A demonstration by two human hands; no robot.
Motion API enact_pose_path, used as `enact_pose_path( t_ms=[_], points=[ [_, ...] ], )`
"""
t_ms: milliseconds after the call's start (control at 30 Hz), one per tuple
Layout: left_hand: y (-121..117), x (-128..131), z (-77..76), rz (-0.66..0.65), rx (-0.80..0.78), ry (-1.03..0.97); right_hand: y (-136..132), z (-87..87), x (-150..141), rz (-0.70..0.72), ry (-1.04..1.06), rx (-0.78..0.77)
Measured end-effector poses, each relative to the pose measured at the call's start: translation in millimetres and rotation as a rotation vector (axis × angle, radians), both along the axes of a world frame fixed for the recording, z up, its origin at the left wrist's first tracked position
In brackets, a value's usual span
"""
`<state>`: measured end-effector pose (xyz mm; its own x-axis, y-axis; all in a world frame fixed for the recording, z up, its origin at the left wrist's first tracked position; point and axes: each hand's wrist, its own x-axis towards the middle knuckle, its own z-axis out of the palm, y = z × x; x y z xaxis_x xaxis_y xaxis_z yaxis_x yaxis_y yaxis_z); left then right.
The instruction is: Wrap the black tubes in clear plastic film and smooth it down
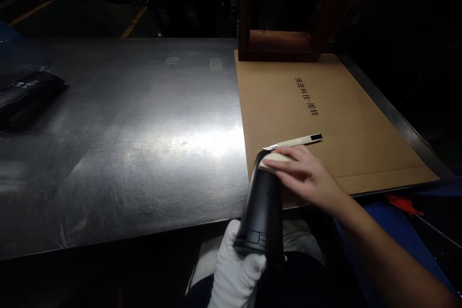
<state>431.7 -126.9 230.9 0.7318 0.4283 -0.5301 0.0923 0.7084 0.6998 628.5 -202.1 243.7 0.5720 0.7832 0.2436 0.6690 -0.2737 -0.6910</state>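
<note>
A black, slightly tapered plastic housing is tilted over the front edge of the table, its far end by the cardboard. My left hand, in a white knit glove, grips its near end from below. Bare, my right hand pinches a cream-coloured pad and presses it on the far end of the housing. Just beyond that hand, a craft knife with a cream handle and bare blade lies on the cardboard sheet.
A metal-topped table stretches across the view. A dark reddish frame stands on the cardboard's far edge. At the far left lies a black plastic bag. Below the table at right are a blue surface and a red item.
</note>
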Motion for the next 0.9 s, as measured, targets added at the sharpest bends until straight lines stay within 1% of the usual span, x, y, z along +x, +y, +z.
enact_pose_path(
  t_ms=[100, 233, 333, 500, 633, 767, 900],
  points=[
    [0.9, -1.9, -1.7, -0.022, 0.028, 0.033, 0.5, -2.1, 1.1, -0.055, -0.017, 0.016],
    [3.3, -4.6, -3.0, -0.039, 0.029, 0.084, 0.4, -6.7, -1.9, -0.038, 0.0, 0.005],
    [3.8, -4.0, -2.5, -0.038, 0.061, 0.08, 0.1, -7.7, -6.7, -0.086, -0.006, 0.007],
    [2.5, -1.2, -7.4, -0.032, -0.062, 0.055, -0.2, -5.7, -13.9, -0.088, 0.009, -0.022],
    [2.2, -1.8, -10.4, -0.037, -0.058, 0.058, 2.9, -5.8, -15.2, -0.125, -0.006, -0.011],
    [2.5, -1.6, -9.1, -0.044, -0.066, 0.049, 3.9, -6.3, -18.6, -0.107, 0.012, -0.015],
    [3.6, -1.0, -8.9, -0.041, -0.053, 0.052, 4.0, -6.8, -21.0, -0.155, 0.006, -0.005]
  ],
)
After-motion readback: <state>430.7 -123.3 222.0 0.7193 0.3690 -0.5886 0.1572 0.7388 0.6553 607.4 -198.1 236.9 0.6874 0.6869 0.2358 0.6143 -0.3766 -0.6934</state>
